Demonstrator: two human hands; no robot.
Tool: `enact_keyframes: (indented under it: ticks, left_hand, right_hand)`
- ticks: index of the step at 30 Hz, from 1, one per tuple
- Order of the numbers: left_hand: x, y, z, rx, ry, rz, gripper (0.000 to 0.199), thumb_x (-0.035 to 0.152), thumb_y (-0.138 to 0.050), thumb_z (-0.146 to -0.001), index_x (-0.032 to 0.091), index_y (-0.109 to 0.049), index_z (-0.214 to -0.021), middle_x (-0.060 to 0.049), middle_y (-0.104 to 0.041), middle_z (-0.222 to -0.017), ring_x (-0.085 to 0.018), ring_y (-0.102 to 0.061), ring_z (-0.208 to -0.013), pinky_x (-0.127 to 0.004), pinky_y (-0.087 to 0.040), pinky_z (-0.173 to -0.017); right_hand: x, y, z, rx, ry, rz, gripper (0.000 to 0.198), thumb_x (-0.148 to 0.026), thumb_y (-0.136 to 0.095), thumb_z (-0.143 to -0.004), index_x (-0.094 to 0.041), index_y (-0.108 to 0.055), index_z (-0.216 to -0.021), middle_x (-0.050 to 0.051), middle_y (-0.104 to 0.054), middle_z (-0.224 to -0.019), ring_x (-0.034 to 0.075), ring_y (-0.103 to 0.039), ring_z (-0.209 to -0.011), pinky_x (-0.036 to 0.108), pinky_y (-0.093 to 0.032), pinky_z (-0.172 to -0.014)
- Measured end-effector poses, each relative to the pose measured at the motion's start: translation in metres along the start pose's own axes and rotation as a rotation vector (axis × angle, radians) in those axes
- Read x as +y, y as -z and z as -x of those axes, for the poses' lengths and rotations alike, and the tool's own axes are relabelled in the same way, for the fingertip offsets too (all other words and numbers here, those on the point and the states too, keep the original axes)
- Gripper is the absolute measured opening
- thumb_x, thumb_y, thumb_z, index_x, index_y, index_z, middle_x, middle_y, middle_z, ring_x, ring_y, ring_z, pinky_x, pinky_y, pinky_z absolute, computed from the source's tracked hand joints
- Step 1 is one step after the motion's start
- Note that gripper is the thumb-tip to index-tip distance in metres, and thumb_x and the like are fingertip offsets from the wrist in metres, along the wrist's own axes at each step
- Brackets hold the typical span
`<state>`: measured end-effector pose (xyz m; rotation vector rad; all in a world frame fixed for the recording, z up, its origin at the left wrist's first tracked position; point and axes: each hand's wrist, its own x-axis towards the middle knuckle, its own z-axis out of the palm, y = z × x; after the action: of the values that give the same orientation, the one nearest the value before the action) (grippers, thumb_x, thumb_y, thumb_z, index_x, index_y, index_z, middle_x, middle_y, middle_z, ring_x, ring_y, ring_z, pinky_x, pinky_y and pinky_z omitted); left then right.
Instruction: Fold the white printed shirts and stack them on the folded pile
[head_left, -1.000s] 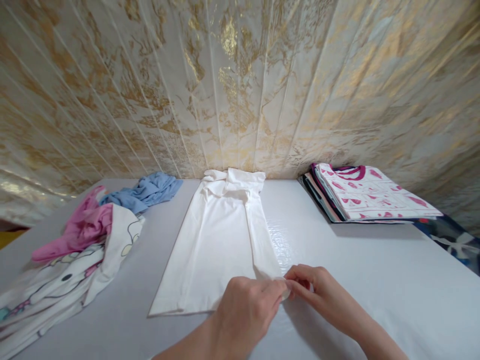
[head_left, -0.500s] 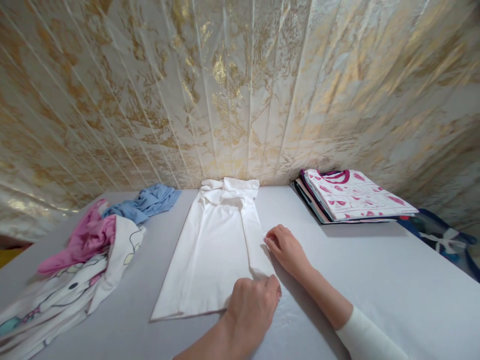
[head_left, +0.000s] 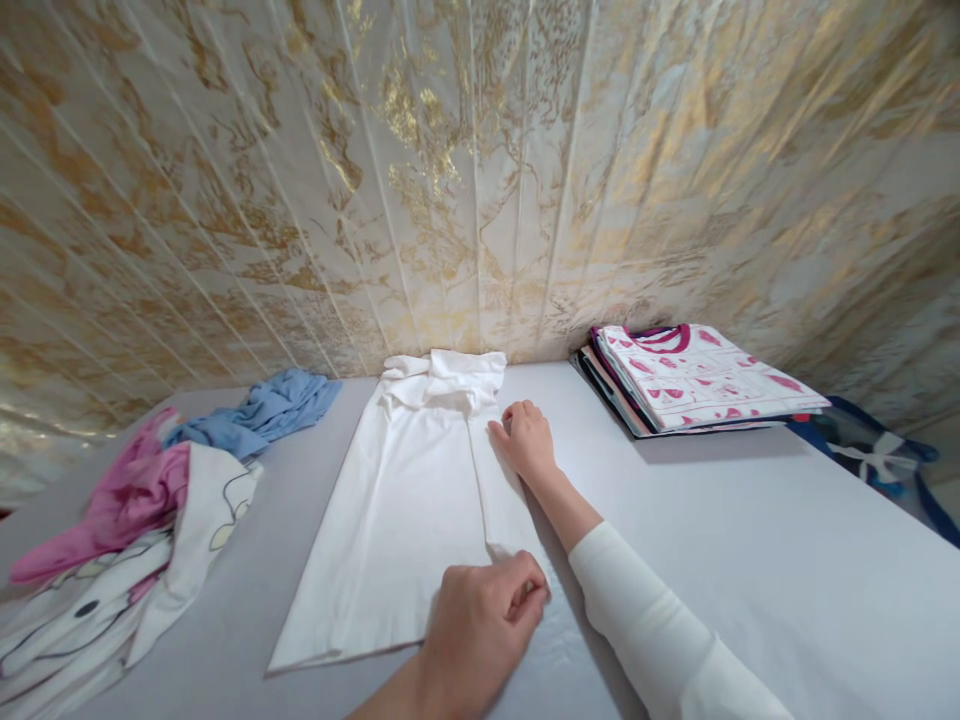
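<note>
Gold-patterned sheeting point(head_left: 450, 200) rises behind the pale table point(head_left: 712, 530) in the head view. A white garment point(head_left: 420, 520) lies flat beside the left hand point(head_left: 487, 620), its bunched end beyond the 2 hands. It looks light, soft and limp (likely quick to crease), best taken by its corners or long edges. The left hand's fingers curl at its near right corner, the right hand's point(head_left: 529, 440) at its right edge; I cannot tell whether either grips. Room runs rightward to a folded stack point(head_left: 720, 380); crumpled clothes point(head_left: 135, 510) crowd the far left.
</note>
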<state>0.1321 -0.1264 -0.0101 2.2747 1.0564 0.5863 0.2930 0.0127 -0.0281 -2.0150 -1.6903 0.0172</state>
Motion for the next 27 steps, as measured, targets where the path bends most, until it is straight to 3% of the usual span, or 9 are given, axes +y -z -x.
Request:
enact_keyframes:
  ticks: [7, 11, 17, 27]
  left_hand:
    - [-0.004, 0.000, -0.001, -0.019, 0.079, 0.159, 0.011, 0.013, -0.055, -0.079, 0.023, -0.061, -0.078, 0.010, -0.035, -0.052, -0.007, -0.040, -0.048, -0.018, -0.029, -0.051]
    - [-0.005, -0.001, -0.001, -0.018, 0.065, 0.167, 0.011, 0.013, -0.054, -0.078, 0.022, -0.061, -0.077, 0.010, -0.034, -0.052, -0.007, -0.039, -0.047, -0.018, -0.029, -0.051]
    - [-0.006, -0.003, -0.001, 0.006, 0.038, 0.198, 0.014, 0.010, -0.055, -0.074, 0.022, -0.060, -0.071, 0.010, -0.035, -0.051, -0.007, -0.038, -0.046, -0.017, -0.028, -0.049]
    - [-0.003, 0.002, 0.002, -0.033, 0.017, 0.233, 0.016, 0.008, -0.054, -0.074, 0.022, -0.060, -0.071, 0.010, -0.033, -0.051, -0.006, -0.037, -0.047, -0.017, -0.028, -0.050]
  right_hand:
    - [0.003, -0.004, -0.020, -0.028, -0.006, -0.007, 0.012, -0.025, -0.054, -0.089, -0.017, -0.064, -0.088, 0.010, -0.063, -0.097, 0.023, -0.054, -0.094, 0.032, -0.036, -0.082]
    - [0.008, -0.005, -0.028, -0.019, -0.027, -0.011, 0.018, -0.032, -0.057, -0.089, -0.016, -0.065, -0.090, 0.012, -0.064, -0.102, 0.025, -0.053, -0.098, 0.034, -0.036, -0.083]
    - [0.009, -0.007, -0.040, -0.061, 0.025, -0.050, 0.015, -0.026, -0.056, -0.087, -0.019, -0.066, -0.079, 0.007, -0.068, -0.091, 0.021, -0.056, -0.090, 0.030, -0.036, -0.079]
    - [0.010, -0.009, -0.045, -0.074, 0.029, -0.073, 0.014, -0.022, -0.052, -0.089, -0.019, -0.065, -0.087, 0.005, -0.069, -0.095, 0.019, -0.057, -0.091, 0.028, -0.036, -0.079]
